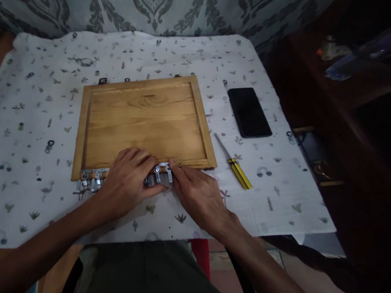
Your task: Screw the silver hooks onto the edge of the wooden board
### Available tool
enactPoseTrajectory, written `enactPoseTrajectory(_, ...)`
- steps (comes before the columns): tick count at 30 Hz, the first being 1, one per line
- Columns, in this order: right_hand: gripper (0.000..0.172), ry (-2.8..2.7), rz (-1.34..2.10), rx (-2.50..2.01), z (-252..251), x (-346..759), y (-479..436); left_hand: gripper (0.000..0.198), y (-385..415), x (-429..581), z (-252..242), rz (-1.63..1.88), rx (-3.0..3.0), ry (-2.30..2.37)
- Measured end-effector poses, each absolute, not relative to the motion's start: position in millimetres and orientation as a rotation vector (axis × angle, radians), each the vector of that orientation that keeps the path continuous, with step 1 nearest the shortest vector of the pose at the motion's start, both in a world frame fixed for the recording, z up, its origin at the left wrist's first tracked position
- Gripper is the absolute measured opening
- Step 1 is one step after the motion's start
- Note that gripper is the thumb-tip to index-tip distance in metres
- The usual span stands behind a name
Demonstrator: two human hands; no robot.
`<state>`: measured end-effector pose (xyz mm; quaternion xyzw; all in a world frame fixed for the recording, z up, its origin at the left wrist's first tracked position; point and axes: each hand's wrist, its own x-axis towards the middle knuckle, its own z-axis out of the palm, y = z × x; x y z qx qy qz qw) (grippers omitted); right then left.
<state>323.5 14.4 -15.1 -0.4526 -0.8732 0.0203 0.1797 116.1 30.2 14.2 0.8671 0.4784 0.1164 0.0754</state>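
A framed wooden board [143,115] lies flat on a table under a white patterned cloth [32,106]. Along its near edge sits a row of small metal hooks or brackets [91,180]. My left hand [128,182] rests on that edge with fingers curled over the middle of the row. My right hand [198,194] comes in from the right, its fingertips pinching the metal bracket [164,171] at the row's right end.
A yellow-and-black screwdriver [235,163] lies right of the board, and a black phone [248,112] rests face up beyond it. A patterned curtain hangs behind the table. Dark wooden furniture [354,109] stands to the right. My lap is below the table edge.
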Motion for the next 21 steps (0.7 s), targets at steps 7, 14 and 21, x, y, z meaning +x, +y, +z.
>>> enactPoseTrajectory(7, 0.039, -2.475, 0.113, -1.277, -17.3, 324.3, 14.6, 0.025, 28.7, 117.0, 13.6, 0.393, 2.611, 1.396)
enactPoseTrajectory(14, 0.040, -2.456, 0.087, -1.243, -17.6, 323.5, 14.1, 0.020, 28.8, 120.5, 18.3, 0.331, 2.614, 1.422)
enactPoseTrajectory(21, 0.040, -2.459, 0.096, -1.254, -17.0, 323.8, 14.3, 0.023, 31.5, 115.2, 18.0, 0.303, 2.586, 1.360)
